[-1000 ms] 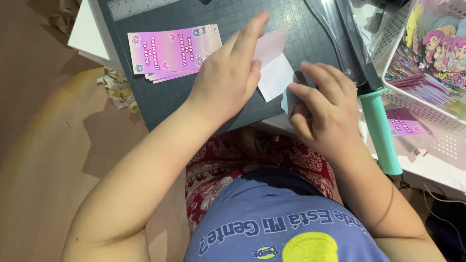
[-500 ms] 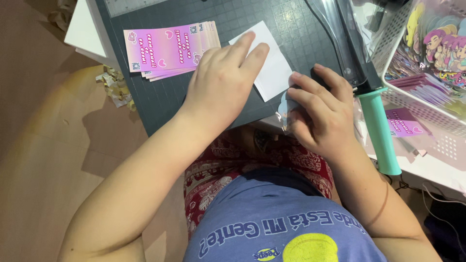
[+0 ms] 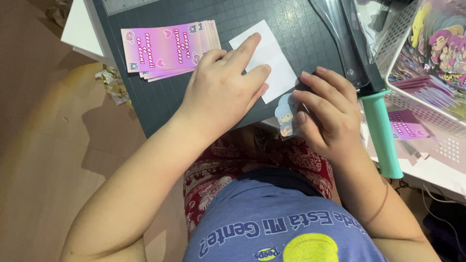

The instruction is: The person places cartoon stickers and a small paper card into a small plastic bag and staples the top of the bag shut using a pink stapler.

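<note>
Left hand [image 3: 224,92] flat, fingers pressed together, pinning white card [image 3: 272,60] onto dark cutting mat [image 3: 165,99]. Right hand [image 3: 326,109] curled, pinching small sticker [image 3: 285,115] (blue-haired cartoon figure) between thumb and fingers at mat's near edge, just beside card. Stack of pink cards [image 3: 165,48] left of white card. Paper trimmer, teal handle [image 3: 383,133], to right; white basket [image 3: 432,104] of stickers beyond.

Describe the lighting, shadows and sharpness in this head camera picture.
Head view: even indoor light, with a soft shadow on the floor left of the cutting mat. The left hand, the white card and the right hand with its small sticker look sharp; no motion blur shows. The shirt nearest the lens is slightly soft.
</note>
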